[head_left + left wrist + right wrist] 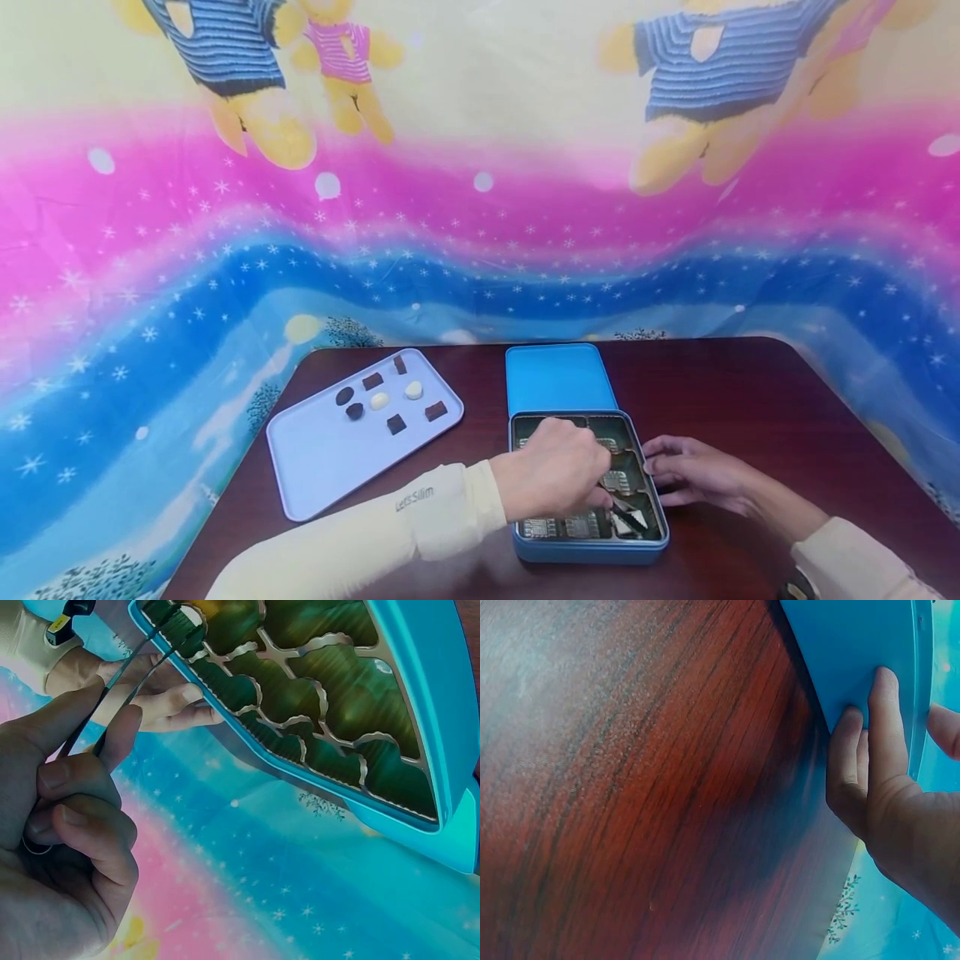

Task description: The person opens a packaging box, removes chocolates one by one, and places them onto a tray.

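My left hand (558,467) reaches over a blue tin box (592,552) and holds dark tweezers (144,666) between thumb and fingers. Inside the near right compartment are the tweezer tips, beside a white piece (627,527). The two prongs look spread in the left wrist view; whether they touch the piece I cannot tell. A divided insert (330,712) fills the box. On the box's right side rests my right hand (900,780), its fingers fairly straight against the blue wall and its thumb near the rim.
To the left lies a pale lilac tray (322,458) bearing several dark and white chocolate-like pieces. The blue lid (560,379) lies behind the box. All stand on a dark wooden table (720,392), with a patterned cloth (480,275) hanging behind.
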Demonstrator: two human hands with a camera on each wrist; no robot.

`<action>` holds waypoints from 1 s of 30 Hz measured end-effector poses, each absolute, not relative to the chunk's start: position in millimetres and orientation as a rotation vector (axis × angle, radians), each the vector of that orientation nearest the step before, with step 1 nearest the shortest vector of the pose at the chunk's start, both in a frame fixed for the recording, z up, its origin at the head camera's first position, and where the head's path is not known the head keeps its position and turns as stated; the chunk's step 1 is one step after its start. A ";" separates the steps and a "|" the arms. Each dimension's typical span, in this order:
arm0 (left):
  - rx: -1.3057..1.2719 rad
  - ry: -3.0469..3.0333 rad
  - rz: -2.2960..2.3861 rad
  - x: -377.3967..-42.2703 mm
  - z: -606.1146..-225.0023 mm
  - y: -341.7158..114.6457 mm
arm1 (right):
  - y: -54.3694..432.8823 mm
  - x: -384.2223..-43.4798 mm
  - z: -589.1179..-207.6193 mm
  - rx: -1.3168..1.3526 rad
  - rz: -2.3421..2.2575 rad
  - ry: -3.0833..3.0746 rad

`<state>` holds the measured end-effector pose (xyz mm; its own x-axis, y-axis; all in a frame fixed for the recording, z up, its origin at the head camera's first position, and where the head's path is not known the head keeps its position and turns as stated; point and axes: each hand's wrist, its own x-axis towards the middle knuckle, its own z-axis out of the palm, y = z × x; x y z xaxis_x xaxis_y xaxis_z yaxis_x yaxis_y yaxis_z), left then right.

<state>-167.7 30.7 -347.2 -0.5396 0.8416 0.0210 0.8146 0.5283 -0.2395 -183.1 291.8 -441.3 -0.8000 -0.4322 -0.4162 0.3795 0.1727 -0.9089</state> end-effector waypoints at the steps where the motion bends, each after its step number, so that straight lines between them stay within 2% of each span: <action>1: -1.431 -2.623 0.299 -168.0 -346.8 29.8 | 291.7 -183.0 -441.1 -0.051 -1.694 1.836; 30: -1.396 -2.611 0.017 -179.6 -342.1 -6.5 | 291.9 -181.5 -443.1 -0.070 -1.693 1.861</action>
<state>-179.6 -6.5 -342.1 -0.5425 0.8260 0.1531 0.8239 0.5587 -0.0951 -181.5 291.9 -443.1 -0.8098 -0.4306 -0.3985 0.3561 0.1790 -0.9171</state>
